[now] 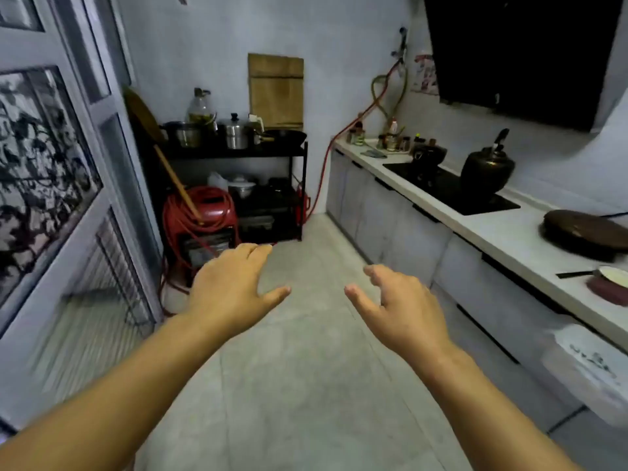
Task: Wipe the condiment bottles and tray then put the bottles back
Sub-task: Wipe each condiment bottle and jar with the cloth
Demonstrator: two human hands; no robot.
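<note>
Several small condiment bottles (393,139) stand on a pale tray (373,143) at the far end of the white counter (503,232), against the wall. My left hand (231,287) and my right hand (404,307) are stretched out over the floor in the middle of the kitchen, palms down, fingers relaxed and spread. Both hold nothing and are far from the bottles. A grey cloth-like thing (373,153) lies on the counter just in front of the tray.
A black hob (452,190) carries a dark pot (429,153) and a black kettle (487,168). A dark pan lid (584,232) and a small pan (608,277) sit nearer on the counter. A black rack (234,185) with pots and a red hose (200,215) stands at the back.
</note>
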